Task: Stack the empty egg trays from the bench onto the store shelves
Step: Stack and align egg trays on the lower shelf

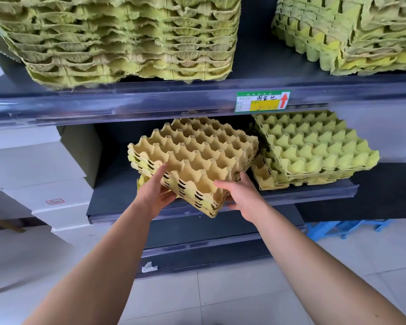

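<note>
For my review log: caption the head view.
Left hand and right hand hold a tilted tray stack at the shelf, beside a second stack.

Above the fingers (pixel 161 172) runs the upper shelf (pixel 150 102) — a dark board fronted by a clear plastic rail (pixel 80 109), glossy with reflected light. Up and to the right of them, a green-and-yellow price label (pixel 263 101) with a red arrow sits in that rail. The middle shelf (pixel 113 193) lies level with the fingers. The lower shelf (pixel 209 233) is beneath them, with a scrap of white paper (pixel 149 267) on the dark front under it. Far to their left stand white cartons (pixel 40 174); to the lower right is a blue plastic frame (pixel 333 228), partly hidden. Below everything are pale floor tiles (pixel 220 299) in soft, even light.
</note>
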{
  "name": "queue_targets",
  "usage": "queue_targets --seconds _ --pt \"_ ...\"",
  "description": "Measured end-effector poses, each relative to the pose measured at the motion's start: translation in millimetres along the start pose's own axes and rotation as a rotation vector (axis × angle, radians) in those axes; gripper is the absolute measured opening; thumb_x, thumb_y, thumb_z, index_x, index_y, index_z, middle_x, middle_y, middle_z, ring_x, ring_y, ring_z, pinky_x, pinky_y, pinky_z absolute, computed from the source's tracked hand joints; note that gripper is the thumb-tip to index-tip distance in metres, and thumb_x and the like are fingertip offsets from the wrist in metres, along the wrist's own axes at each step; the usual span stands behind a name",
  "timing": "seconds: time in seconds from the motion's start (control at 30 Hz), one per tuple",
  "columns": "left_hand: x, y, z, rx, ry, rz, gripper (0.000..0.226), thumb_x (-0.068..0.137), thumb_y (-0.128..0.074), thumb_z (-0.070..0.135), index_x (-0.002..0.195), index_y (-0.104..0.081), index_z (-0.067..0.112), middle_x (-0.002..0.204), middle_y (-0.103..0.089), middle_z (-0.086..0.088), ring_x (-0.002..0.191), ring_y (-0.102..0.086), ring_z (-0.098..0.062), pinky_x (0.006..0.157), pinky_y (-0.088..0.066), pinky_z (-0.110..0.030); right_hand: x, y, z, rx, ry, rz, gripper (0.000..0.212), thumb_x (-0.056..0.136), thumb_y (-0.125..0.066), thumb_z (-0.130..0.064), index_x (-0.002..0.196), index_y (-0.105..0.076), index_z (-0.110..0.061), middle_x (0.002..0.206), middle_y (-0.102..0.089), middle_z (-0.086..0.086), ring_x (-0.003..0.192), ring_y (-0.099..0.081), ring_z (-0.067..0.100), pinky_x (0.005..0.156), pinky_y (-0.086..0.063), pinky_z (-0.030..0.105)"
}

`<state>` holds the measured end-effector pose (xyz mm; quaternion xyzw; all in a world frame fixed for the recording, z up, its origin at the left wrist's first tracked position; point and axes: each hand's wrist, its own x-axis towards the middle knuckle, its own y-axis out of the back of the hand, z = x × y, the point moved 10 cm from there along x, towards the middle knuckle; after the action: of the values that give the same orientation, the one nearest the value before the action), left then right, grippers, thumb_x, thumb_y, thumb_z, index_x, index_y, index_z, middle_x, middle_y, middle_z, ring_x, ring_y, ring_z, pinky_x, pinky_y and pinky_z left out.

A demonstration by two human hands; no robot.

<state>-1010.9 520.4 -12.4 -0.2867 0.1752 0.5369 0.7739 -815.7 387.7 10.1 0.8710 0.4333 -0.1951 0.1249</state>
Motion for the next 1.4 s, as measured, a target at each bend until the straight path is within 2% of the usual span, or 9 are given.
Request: queue_targets --seconds 0.17,0.37,0.5,0.83,0.93,1.03,1.13,1.27,1.4 --pt "0 -4 -1 0.031 -0.008 -0.004 0.052 0.076 -0.078 0.036 0.116 -0.06 0.007 0.114 -0.065 -0.022 0.091 -0.07 -0.034 0.082 -0.058 -0.043 12 15 -9 -0.006 0.025 -0.026 0.063 0.07 -0.081 -0.023 0.111 -0.036 -0.04 0.117 -0.06 -0.01 0.106 -0.06 0.016 0.094 -0.048 0.046" --pt "-9 -12 0 -0.045 -0.061 -0.018 0.029 0.084 -0.071 0.025 0.108 -0.063 0.009 0.108 -0.065 -0.019 0.085 -0.069 -0.032 0.09 -0.055 -0.044 27 20 -32 -0.141 0.093 -0.077 0.12 0.037 -0.09 -0.046 0.14 -0.03 -0.042 0.137 -0.05 -0.011 0.121 -0.051 0.016 0.102 -0.042 0.05" --pt "-9 -14 -5 -0.043 -0.035 -0.03 0.031 0.084 -0.072 0.024 0.108 -0.065 0.006 0.123 -0.061 -0.022 0.096 -0.069 -0.037 0.087 -0.056 -0.044 40 16 -50 -0.093 0.126 -0.177 0.088 0.061 -0.082 -0.022 0.139 -0.042 -0.03 0.126 -0.06 -0.009 0.114 -0.057 0.014 0.103 -0.041 0.046" --pt "9 22 -14 0.076 -0.022 0.155 0.066 0.088 -0.07 0.02 0.145 -0.039 0.017 0.123 -0.053 -0.01 0.103 -0.059 -0.024 0.087 -0.051 -0.031 97 11 -42 -0.074 0.013 -0.245 0.079 0.071 -0.078 -0.01 0.14 -0.042 -0.023 0.123 -0.063 0.002 0.109 -0.062 0.024 0.087 -0.051 0.043" --pt "6 47 -5 0.213 -0.105 0.328 0.089 0.07 -0.077 0.058 0.136 -0.044 0.008 0.111 -0.06 -0.005 0.091 -0.061 -0.02 0.079 -0.054 -0.033 103 17 -27 -0.053 -0.008 -0.229 0.078 0.073 -0.077 -0.01 0.141 -0.04 -0.021 0.126 -0.06 0.002 0.11 -0.06 0.023 0.094 -0.048 0.048" --pt "7 63 3 0.248 -0.124 0.418 0.129 0.048 -0.075 0.078 0.149 -0.014 0.026 0.144 -0.043 -0.004 0.119 -0.053 -0.028 0.103 -0.043 -0.047 102 26 -21 -0.097 0.015 -0.148 0.083 0.067 -0.083 -0.034 0.138 -0.042 -0.023 0.128 -0.056 0.001 0.112 -0.057 0.022 0.092 -0.049 0.049" --pt "10 64 16 0.2 -0.174 0.404 0.117 0.048 -0.074 0.079 0.144 -0.031 0.027 0.128 -0.054 0.003 0.111 -0.057 -0.022 0.098 -0.048 -0.045 94 29 -13 -0.183 0.034 -0.1 0.08 0.057 -0.077 -0.06 0.126 -0.053 -0.027 0.118 -0.062 -0.002 0.107 -0.059 0.023 0.085 -0.052 0.047" --pt "12 68 28 0.177 -0.213 0.47 0.101 0.052 -0.078 0.066 0.133 -0.042 0.019 0.114 -0.058 0.0 0.102 -0.061 -0.021 0.096 -0.05 -0.043 88 23 -20 -0.063 0.061 -0.105 0.015 0.084 -0.069 -0.032 0.096 -0.062 -0.029 0.107 -0.068 0.001 0.1 -0.064 0.022 0.088 -0.053 0.047" --pt "3 69 26 0.174 -0.261 0.504 0.098 0.057 -0.077 0.065 0.134 -0.038 0.019 0.121 -0.055 -0.003 0.109 -0.058 -0.025 0.1 -0.047 -0.043 88 24 -32 -0.036 0.079 -0.099 0.025 0.085 -0.068 -0.028 0.109 -0.06 -0.026 0.105 -0.067 -0.002 0.099 -0.064 0.02 0.089 -0.052 0.045"
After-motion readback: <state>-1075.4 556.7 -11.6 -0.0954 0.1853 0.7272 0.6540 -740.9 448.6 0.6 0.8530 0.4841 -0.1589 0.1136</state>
